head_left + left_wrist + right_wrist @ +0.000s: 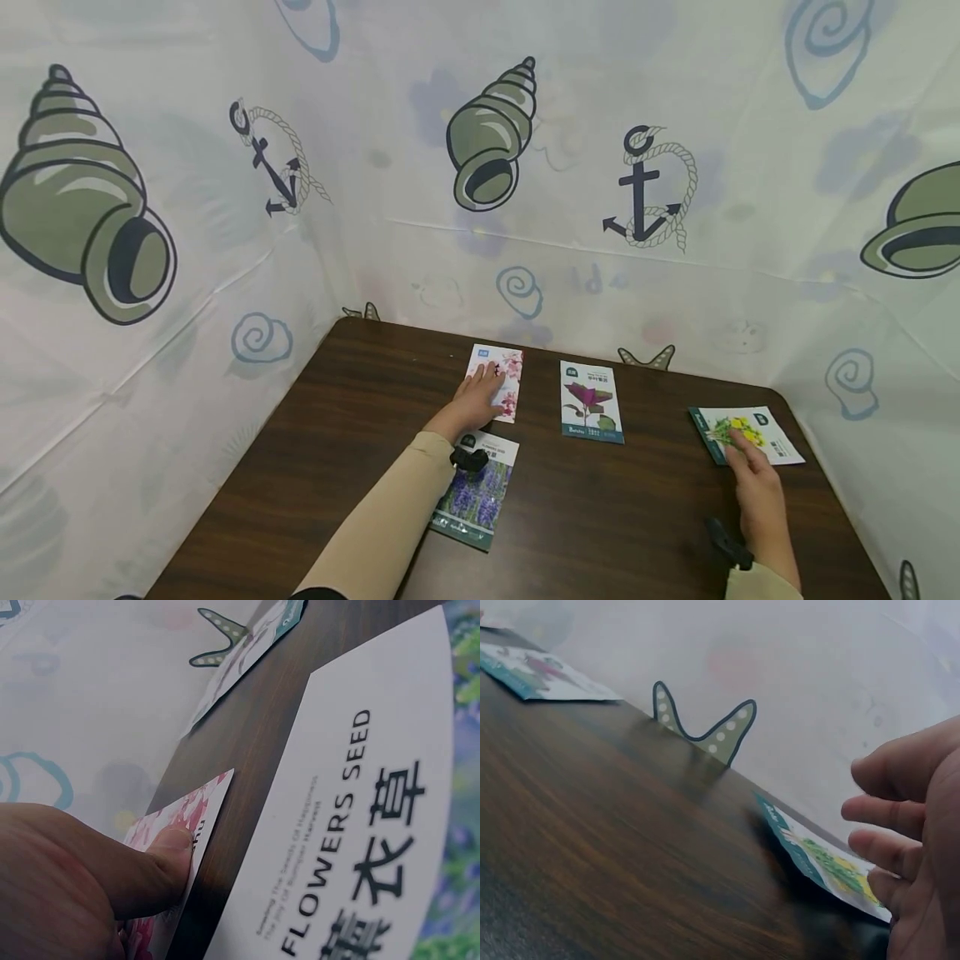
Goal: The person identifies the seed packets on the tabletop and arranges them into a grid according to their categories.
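Fingers extended, my left hand (475, 402) lies on a seed packet with pink blossoms (512, 383) near the table's back edge. In the left wrist view its thumb (169, 855) rests on that packet's printed face. Under the left wrist is a lavender seed packet (480, 492), partly covered by the wrist and its black band. At the right, my right hand (759, 492) has loosely bent fingers by the near edge of a yellow-flower seed packet (780, 446). The right wrist view shows no grip on this packet (832, 862); whether the fingertips touch it I cannot tell.
A packet with a purple flower (592, 402) lies between the two hands. The dark wooden table (600, 525) has rounded back corners. White curtains (420, 275) printed with shells, anchors and starfish rise behind it and along both sides.
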`<action>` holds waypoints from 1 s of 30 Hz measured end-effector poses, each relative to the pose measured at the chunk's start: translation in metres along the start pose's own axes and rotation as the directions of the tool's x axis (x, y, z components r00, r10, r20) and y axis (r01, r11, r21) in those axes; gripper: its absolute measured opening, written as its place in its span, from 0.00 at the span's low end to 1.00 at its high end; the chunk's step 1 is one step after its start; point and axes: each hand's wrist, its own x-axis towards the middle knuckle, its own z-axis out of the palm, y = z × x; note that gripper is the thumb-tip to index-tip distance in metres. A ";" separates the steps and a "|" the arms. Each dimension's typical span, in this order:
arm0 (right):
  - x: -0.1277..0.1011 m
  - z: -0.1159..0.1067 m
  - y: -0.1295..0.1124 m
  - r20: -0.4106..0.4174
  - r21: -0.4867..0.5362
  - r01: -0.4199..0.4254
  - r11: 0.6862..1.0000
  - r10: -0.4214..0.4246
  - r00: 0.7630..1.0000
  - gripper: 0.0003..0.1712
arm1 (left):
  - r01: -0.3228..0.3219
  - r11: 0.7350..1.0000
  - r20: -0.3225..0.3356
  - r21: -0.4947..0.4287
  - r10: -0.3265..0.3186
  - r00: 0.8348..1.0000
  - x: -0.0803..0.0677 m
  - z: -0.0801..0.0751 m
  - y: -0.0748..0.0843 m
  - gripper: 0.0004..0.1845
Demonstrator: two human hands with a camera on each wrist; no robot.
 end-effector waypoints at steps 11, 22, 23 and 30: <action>0.014 -0.001 -0.003 0.127 -0.225 0.029 0.974 0.000 0.992 0.38 | -0.008 1.000 -0.032 -0.014 0.007 0.999 0.004 0.006 0.000 0.42; 0.024 0.001 -0.002 0.082 -0.403 0.113 0.908 -0.087 0.993 0.38 | 0.021 1.000 -0.025 0.000 -0.021 0.999 0.010 0.006 -0.001 0.42; 0.025 0.001 -0.002 0.078 -0.417 0.124 0.900 -0.101 0.992 0.37 | 0.022 1.000 -0.027 -0.004 -0.022 0.999 0.010 0.007 -0.001 0.42; 0.031 0.002 0.000 0.069 -0.477 0.240 0.845 -0.236 0.969 0.33 | 0.031 1.000 -0.039 -0.003 -0.031 0.999 0.012 0.004 0.004 0.42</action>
